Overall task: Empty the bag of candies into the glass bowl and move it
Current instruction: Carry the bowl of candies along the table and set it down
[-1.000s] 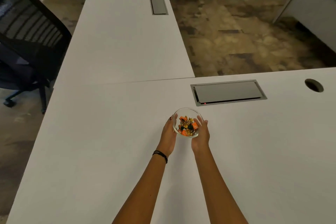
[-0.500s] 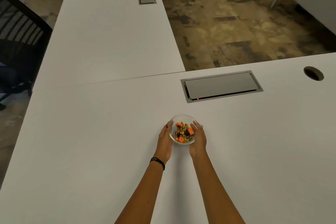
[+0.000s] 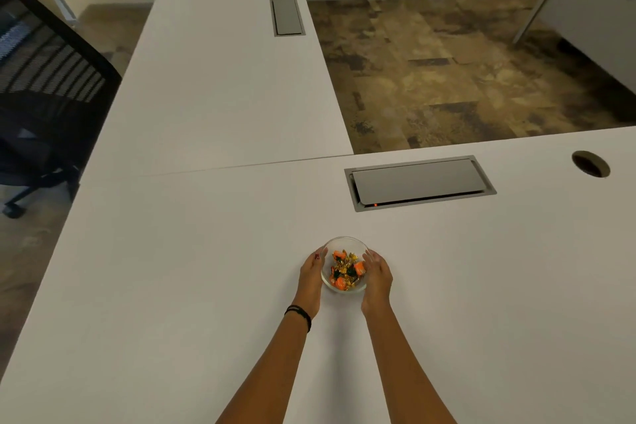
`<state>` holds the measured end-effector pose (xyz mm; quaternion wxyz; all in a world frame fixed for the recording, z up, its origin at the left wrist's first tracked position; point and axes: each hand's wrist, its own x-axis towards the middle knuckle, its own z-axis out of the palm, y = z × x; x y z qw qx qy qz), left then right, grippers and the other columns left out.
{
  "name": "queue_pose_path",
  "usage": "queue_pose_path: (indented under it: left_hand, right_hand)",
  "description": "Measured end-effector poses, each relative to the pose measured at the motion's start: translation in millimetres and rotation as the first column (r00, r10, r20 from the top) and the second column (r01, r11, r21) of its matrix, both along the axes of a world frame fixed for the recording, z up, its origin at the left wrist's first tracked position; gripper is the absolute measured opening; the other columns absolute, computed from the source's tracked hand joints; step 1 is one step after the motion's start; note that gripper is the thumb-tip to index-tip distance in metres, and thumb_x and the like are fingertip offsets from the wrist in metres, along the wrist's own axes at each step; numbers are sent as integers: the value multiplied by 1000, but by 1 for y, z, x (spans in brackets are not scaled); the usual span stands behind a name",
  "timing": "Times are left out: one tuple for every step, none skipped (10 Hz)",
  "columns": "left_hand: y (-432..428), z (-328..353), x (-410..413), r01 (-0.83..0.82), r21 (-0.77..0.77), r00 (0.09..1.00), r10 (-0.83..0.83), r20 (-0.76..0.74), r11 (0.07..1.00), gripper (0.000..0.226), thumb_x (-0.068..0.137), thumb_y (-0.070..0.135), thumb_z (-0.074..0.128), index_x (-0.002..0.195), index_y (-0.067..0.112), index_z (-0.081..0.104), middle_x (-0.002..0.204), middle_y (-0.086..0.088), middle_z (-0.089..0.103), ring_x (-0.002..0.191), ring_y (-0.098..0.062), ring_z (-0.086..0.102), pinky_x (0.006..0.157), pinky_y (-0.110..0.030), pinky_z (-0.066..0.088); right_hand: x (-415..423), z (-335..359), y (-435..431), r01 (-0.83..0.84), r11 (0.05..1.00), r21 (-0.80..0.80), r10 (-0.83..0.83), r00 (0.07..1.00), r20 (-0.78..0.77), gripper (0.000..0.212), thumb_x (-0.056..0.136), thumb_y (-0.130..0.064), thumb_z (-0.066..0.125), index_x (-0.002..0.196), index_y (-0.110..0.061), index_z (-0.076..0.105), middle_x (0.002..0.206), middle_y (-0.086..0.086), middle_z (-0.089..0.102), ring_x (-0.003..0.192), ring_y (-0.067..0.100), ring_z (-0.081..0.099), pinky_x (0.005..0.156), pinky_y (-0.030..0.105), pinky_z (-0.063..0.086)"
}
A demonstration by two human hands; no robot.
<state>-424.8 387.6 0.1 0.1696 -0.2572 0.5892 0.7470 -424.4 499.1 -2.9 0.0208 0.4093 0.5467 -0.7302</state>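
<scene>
A small glass bowl (image 3: 345, 243) sits on the white desk (image 3: 172, 286), a little in front of me. It holds several wrapped candies (image 3: 345, 270) in orange, gold and dark green. My left hand (image 3: 310, 277) cups the bowl's left side and my right hand (image 3: 378, 277) cups its right side, fingers curved against the glass. A black band circles my left wrist. No candy bag is in view.
A grey cable hatch (image 3: 420, 182) with a small red light lies beyond the bowl, and a round grommet hole (image 3: 590, 163) sits at the far right. A second desk wing (image 3: 223, 62) runs away on the left, with a black mesh chair (image 3: 41, 86) beside it.
Both hands stay on the bowl's sides throughout. Against the cable hatch, the bowl has come a little nearer to me. The camera view has shifted.
</scene>
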Motion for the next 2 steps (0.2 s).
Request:
queue_pose_path:
  left_hand:
    - [-4, 11, -4, 20, -98, 999, -24, -46, 995, 29, 98, 17, 43, 122, 7, 56, 127, -13, 58, 112, -23, 53, 88, -26, 49]
    - [-5, 24, -5, 105, -203, 992, -117, -49, 974, 33, 99, 13, 38, 129, 6, 51, 136, -14, 52, 122, -26, 49, 97, -30, 45]
  right_hand:
    - [-4, 7, 0, -14, 996, 87, 12, 1000, 24, 30, 95, -17, 46, 121, -7, 58, 124, 12, 58, 108, 23, 52, 85, 32, 42]
    - [-4, 18, -9, -50, 985, 167, 35, 995, 95, 38, 98, -18, 34, 131, -6, 49, 135, 15, 52, 121, 30, 48, 96, 38, 41]
